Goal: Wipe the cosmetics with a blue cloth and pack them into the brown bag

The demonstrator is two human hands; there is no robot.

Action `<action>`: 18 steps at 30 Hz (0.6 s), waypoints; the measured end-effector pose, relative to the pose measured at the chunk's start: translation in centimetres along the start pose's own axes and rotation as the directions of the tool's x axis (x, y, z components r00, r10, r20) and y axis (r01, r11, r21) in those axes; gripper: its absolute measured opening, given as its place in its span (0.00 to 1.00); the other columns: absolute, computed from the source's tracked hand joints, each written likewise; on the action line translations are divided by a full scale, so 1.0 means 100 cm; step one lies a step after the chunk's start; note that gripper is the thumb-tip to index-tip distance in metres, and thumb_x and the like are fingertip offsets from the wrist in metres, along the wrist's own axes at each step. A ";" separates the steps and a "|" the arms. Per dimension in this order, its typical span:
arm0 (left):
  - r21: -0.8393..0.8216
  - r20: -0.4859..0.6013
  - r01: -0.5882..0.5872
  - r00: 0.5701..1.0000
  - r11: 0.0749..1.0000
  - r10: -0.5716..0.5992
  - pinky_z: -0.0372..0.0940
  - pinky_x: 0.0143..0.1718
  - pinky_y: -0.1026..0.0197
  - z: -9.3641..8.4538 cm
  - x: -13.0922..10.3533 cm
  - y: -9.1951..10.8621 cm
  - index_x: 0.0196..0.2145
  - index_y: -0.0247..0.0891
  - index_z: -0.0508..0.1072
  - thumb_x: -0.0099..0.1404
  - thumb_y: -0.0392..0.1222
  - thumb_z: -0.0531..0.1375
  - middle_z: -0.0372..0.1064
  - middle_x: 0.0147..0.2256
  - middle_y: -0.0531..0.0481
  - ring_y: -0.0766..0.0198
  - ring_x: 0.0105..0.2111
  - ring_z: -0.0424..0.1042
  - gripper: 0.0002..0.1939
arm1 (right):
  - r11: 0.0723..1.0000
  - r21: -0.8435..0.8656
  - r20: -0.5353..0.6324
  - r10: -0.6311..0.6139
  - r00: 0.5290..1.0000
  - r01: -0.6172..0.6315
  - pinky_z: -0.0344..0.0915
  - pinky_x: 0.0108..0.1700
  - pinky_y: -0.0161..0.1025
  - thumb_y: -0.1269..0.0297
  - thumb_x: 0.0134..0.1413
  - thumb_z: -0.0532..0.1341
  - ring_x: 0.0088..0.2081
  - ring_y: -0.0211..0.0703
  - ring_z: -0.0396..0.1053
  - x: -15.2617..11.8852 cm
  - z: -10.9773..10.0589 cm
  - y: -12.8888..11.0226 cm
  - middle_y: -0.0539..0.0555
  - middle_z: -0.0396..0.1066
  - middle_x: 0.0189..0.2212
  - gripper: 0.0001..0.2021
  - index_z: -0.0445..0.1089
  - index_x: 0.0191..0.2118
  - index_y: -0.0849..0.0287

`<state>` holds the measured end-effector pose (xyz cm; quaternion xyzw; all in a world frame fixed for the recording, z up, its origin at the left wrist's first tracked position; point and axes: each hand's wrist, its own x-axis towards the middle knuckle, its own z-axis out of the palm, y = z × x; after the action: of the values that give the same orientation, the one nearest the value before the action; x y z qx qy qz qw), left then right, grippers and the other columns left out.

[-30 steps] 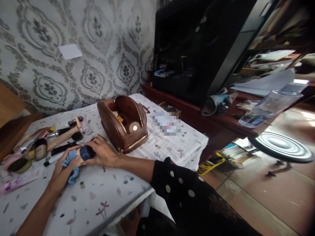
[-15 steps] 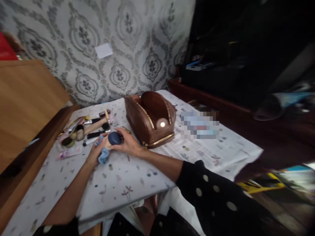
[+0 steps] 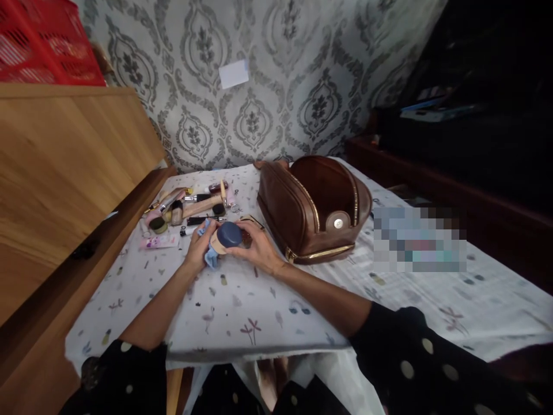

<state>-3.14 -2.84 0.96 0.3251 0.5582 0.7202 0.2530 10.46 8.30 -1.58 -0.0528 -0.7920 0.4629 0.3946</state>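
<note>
Over the table, my right hand (image 3: pixel 259 249) is closed around a small beige container with a rounded dark blue lid (image 3: pixel 229 234). My left hand (image 3: pixel 199 246) grips a light blue cloth (image 3: pixel 211 257), pressed against the container's left side. Part of the cloth is hidden by the fingers. Close to the hands on the left lie makeup items: a pink-and-white tube (image 3: pixel 159 242), a round dark-topped jar (image 3: pixel 158 225), a small bottle (image 3: pixel 177 213) and several brushes. To the right of my hands stands a brown toiletry bag (image 3: pixel 283 210), its zipped top gaping.
A patterned white cloth (image 3: pixel 276 323) covers the table. A blurred-out flat item (image 3: pixel 419 239) lies right of the bag. A wooden panel (image 3: pixel 69 173) borders the left side, with a red basket (image 3: pixel 47 46) above it. Patterned wallpaper (image 3: pixel 254 132) rises behind.
The whole view has swung left, so the table, bag and hands appear further right. Both hands keep hold of the container and cloth.
</note>
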 end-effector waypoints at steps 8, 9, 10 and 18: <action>0.292 0.020 -0.110 0.994 0.950 0.109 0.66 0.42 0.63 0.003 -0.004 -0.003 0.32 0.38 0.76 0.61 0.68 0.61 0.73 0.30 0.52 0.63 0.34 0.71 0.27 | 0.991 0.121 0.088 0.038 0.995 -0.049 0.68 0.53 0.46 0.50 0.50 0.70 0.50 0.49 0.72 -0.005 0.000 -0.012 0.58 0.71 0.49 0.29 0.61 0.52 0.58; 0.313 0.027 -0.126 0.992 0.941 0.124 0.66 0.44 0.62 0.004 -0.006 -0.001 0.33 0.38 0.76 0.62 0.69 0.59 0.74 0.32 0.51 0.62 0.36 0.71 0.28 | 0.993 0.110 0.096 0.034 0.995 -0.045 0.69 0.53 0.46 0.52 0.51 0.70 0.50 0.48 0.72 -0.006 0.000 -0.013 0.58 0.71 0.49 0.28 0.61 0.52 0.58; 0.326 0.037 -0.145 0.989 0.934 0.140 0.66 0.45 0.61 0.004 -0.007 0.001 0.35 0.38 0.77 0.64 0.69 0.57 0.75 0.34 0.50 0.60 0.38 0.72 0.28 | 0.996 0.084 0.103 0.027 0.994 -0.036 0.69 0.53 0.46 0.53 0.51 0.70 0.50 0.48 0.72 -0.006 0.000 -0.013 0.58 0.71 0.48 0.28 0.61 0.53 0.58; 0.412 0.378 -0.453 0.875 0.791 0.304 0.62 0.54 0.55 -0.005 -0.014 0.012 0.48 0.39 0.76 0.60 0.64 0.64 0.71 0.44 0.45 0.53 0.48 0.70 0.28 | 0.980 -0.188 0.058 -0.061 0.996 0.071 0.68 0.53 0.50 0.57 0.50 0.70 0.50 0.53 0.70 -0.006 -0.001 -0.007 0.59 0.71 0.46 0.25 0.66 0.52 0.59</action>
<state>-2.62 -4.46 1.77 0.5869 0.6004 0.5355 0.0909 11.16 7.69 -1.36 -0.0519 -0.8439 0.3730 0.3821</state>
